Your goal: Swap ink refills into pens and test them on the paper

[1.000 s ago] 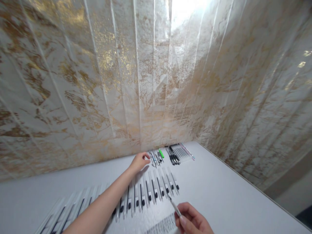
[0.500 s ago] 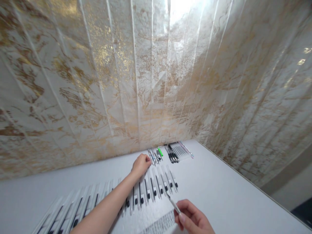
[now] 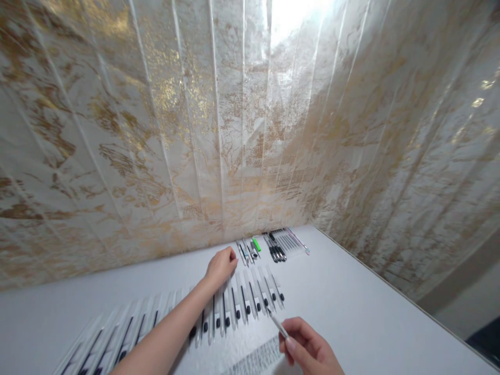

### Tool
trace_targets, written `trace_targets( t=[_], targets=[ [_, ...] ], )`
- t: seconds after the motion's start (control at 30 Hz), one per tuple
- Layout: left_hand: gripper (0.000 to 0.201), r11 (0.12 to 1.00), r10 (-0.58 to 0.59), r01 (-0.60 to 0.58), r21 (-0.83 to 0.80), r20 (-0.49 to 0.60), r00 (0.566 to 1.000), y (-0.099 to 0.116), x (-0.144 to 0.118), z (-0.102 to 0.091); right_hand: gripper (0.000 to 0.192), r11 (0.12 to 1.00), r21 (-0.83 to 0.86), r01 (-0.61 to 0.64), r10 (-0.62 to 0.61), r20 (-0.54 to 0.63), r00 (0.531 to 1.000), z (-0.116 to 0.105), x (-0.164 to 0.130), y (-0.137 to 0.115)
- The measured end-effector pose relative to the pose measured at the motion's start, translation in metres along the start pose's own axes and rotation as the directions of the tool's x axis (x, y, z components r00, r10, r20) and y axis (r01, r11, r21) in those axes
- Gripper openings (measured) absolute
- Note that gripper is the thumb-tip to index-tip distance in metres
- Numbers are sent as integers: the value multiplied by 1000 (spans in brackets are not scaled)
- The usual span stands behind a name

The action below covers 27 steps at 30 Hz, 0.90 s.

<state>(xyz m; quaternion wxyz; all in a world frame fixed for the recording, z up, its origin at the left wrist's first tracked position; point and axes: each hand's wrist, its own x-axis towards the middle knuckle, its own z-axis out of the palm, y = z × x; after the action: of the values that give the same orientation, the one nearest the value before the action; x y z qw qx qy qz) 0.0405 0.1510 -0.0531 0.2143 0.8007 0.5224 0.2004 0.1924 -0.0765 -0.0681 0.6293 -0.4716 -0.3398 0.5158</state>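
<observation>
While your right hand (image 3: 308, 349), cut off by the bottom edge, pinches a thin pen (image 3: 278, 325) pointing toward eleven o'clock, your left hand (image 3: 221, 265) curls loosely closed at the far end of the pen row (image 3: 242, 299). Whether it grips anything, you cannot tell. Small items (image 3: 273, 245) at twelve o'clock blur together.

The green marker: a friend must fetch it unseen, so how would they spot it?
On the white table, look where it meets the gold-veined wall. A small cluster of pens lies there, beyond the left hand. The green marker is the only bright green piece.
</observation>
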Motion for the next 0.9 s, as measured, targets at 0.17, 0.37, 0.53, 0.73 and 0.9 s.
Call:
trace_targets(
  t=[0.17,0.37,0.53,0.73,0.9],
  targets=[
    [15,978,57,-57,-201,-6,998,-5,-52,-27,40,989,-122,86,-89,-23,996,2,-4,0],
    [20,973,-29,24,-228,-19,999,-12,-127,-33,30,945,-287,156,-168,-18,986,11,-14,-4],
    [13,990,5,-10,-144,-35,999,7,-154,-38,27,941,-261,216,-262,-156,952,-6,-10,-21],
    [19,990,140,-137,-30,157,978,46,-167,-14,30,951,-179,251,-290,-239,927,-24,-1,-31],
    [23,977,142,-181,115,284,948,71,-153,12,31,957,-164,238,-265,-169,949,-16,-2,-29]
  ],
)
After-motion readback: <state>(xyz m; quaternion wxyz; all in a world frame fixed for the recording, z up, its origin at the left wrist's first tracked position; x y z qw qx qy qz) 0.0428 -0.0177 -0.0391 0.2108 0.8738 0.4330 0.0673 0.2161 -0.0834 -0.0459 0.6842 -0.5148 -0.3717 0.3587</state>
